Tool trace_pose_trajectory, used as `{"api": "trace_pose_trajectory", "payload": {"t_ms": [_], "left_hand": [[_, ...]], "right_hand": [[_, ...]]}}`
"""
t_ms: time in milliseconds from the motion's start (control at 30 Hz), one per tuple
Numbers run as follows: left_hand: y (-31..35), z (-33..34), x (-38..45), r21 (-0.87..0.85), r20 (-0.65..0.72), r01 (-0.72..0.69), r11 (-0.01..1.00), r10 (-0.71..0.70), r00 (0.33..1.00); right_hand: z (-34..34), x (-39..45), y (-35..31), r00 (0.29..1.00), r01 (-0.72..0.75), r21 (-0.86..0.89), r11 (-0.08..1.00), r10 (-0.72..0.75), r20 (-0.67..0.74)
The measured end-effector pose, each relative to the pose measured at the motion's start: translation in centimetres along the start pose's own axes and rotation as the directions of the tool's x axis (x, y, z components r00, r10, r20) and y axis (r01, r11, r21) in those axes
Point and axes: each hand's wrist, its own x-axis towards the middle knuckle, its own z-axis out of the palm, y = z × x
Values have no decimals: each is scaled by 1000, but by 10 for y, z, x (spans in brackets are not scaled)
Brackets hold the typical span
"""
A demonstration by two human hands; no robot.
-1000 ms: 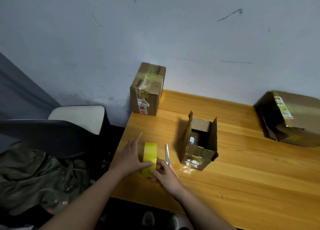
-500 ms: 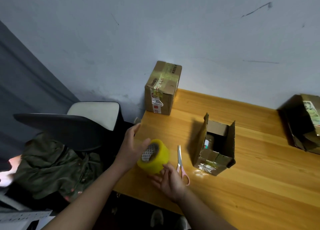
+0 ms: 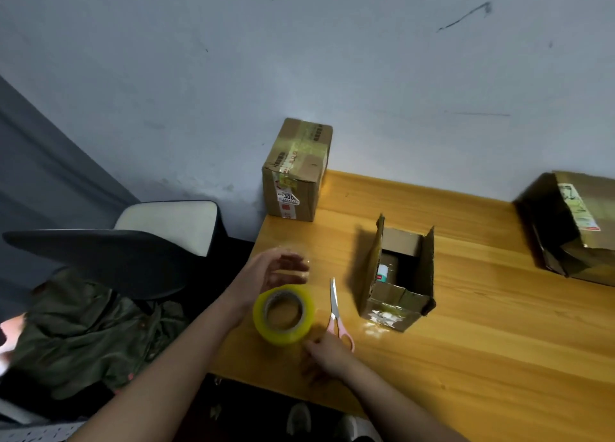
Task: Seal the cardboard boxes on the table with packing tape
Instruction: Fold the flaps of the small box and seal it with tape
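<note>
While right hand (image 3: 324,353) grips glossy yellow tape roll (image 3: 284,314) | left hand (image 3: 276,273) pinches clear strip | corrugated box (image 3: 397,283) unflapped

Plain room: scuffed wall (image 3: 366,59), wooden table (image 3: 499,341)

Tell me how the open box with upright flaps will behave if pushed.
The open box probably slides on the smooth wooden table. It is taller than wide, so a high push might tip it. Its thin upright flaps would likely bend.
</note>
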Motion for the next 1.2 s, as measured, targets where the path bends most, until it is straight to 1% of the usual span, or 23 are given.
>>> {"api": "trace_pose_trajectory", "payload": {"t_ms": [33, 67, 100, 133, 167, 200, 233, 267, 300, 333, 400, 467, 533, 600, 633, 667, 700, 800, 867, 933, 1000, 1200], "left_hand": [[5, 2, 0, -5, 47, 31, 999, -31, 998], [9, 6, 0, 0, 94, 49, 999, -49, 994], [13, 9, 1, 14, 138, 53, 998, -55, 989], [17, 12, 1, 34, 178, 51, 998, -57, 982], [20, 15, 2, 62, 210, 47, 997, -59, 976], [23, 19, 2, 93, 234, 46, 995, -67, 970], [26, 24, 3, 132, 262, 41, 990, -75, 962], [29, 31, 4, 172, 291, 31, 985, -81, 953], [31, 40, 5, 212, 322, 13, 977, -83, 943], [33, 49, 6, 244, 346, -8, 970, -79, 935], [37, 66, 8, 289, 375, -54, 956, -61, 925], [40, 83, 10, 316, 403, -80, 945, -57, 913], [40, 94, 14, 327, 424, -81, 942, -69, 903], [38, 103, 19, 330, 432, -62, 942, -92, 897], [37, 107, 21, 337, 434, -53, 940, -105, 895], [36, 111, 22, 345, 435, -47, 937, -115, 893], [35, 115, 23, 352, 435, -42, 935, -124, 892], [35, 123, 23, 363, 413, -2, 932, -159, 897], [35, 126, 23, 388, 396, 11, 922, -177, 901], [37, 128, 22, 411, 382, 14, 911, -187, 905], [37, 130, 21, 418, 354, 29, 908, -193, 915], [35, 133, 21, 373, 282, 83, 924, -199, 939]], "right_hand": [[-9, -11, -2, 996, 73, -116, 991, -79, -40], [-18, -24, -3, 979, 164, -155, 974, -180, -95], [-27, -39, -4, 944, 259, -152, 954, -283, -169], [-37, -56, -4, 887, 352, -130, 927, -375, -270], [-46, -71, -4, 821, 429, -88, 899, -429, -378], [-55, -82, -4, 747, 502, -33, 864, -453, -487], [-65, -91, -6, 666, 565, 22, 824, -441, -602], [-76, -97, -8, 599, 617, 89, 782, -392, -698], [-87, -101, -13, 560, 656, 157, 738, -337, -757], [-99, -103, -19, 549, 683, 212, 699, -300, -780], [-120, -103, -29, 564, 676, 254, 691, -265, -782], [-133, -99, -31, 599, 636, 239, 733, -274, -752], [-140, -96, -29, 618, 626, 228, 746, -296, -728], [-142, -94, -26, 614, 626, 218, 749, -302, -729], [-141, -93, -24, 590, 626, 193, 755, -297, -751], [-141, -91, -23, 547, 624, 147, 768, -294, -784], [-140, -89, -21, 490, 610, 78, 789, -298, -819], [-138, -86, -14, 309, 502, -146, 852, -335, -890], [-137, -87, -9, 226, 443, -270, 855, -398, -889], [-136, -85, -5, 189, 369, -359, 857, -447, -874], [-137, -82, -2, 166, 341, -394, 854, -467, -868], [-135, -76, 1, 86, 410, -428, 805, -502, -861]]}}
